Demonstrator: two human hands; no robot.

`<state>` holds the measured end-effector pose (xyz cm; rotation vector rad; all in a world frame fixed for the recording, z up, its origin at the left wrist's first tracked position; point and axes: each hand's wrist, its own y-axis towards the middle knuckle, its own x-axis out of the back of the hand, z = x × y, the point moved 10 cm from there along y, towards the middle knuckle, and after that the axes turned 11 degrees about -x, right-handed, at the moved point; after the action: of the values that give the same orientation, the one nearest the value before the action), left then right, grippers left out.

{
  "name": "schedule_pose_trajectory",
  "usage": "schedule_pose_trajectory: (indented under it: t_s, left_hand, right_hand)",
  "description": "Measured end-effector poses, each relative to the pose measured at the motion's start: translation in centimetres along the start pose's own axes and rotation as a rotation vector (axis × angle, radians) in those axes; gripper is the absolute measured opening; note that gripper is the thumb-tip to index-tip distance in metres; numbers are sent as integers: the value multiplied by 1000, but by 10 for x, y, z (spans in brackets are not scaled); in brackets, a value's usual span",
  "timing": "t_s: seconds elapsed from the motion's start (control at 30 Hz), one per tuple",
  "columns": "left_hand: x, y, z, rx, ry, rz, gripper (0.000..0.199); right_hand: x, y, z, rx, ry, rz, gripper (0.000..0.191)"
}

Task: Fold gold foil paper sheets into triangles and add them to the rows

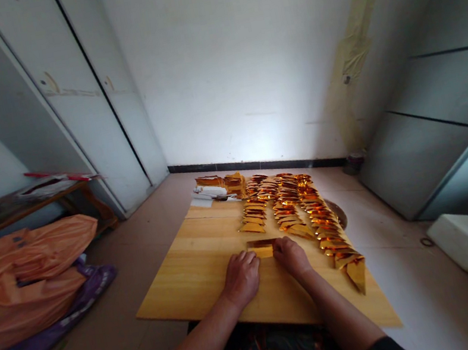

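Person sits at wooden board, both hands over its near half. Gold sheet lies between the hands, long side running left to right, a darker strip along its far edge. Right hand pinches the sheet's right end, fingers bent. Left hand is curled at the sheet's left end; cannot tell if it pinches or only touches.

Folded pieces, shiny gold, stand packed in three rough rows beyond and right of the hands; the right row runs nearest the person, ending in a tilted piece by the board's right edge. Far left corner: gold stack, white wrapper beside it. Floor left: orange bag on purple bag. Floor right: white box.
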<state>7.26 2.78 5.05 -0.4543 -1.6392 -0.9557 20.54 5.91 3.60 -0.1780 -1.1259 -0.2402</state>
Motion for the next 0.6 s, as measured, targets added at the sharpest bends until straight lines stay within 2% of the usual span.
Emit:
schedule_pose_trajectory:
  t_s: [0.2, 0.37, 0.53, 0.6]
  left_hand:
    - [6, -1, 2, 21, -36, -40, 20]
    - [5, 0, 3, 37, -43, -16, 18]
    - [6, 1, 4, 39, -54, -18, 18]
    - [6, 1, 5, 28, -64, -28, 18]
  right_hand:
    - [9, 3, -14, -25, -14, -23, 17]
    - [12, 5, -16, 3, 52, -31, 16]
    - [27, 3, -10, 160, 273, -118, 15]
    - [29, 3, -7, 210, 324, -127, 21]
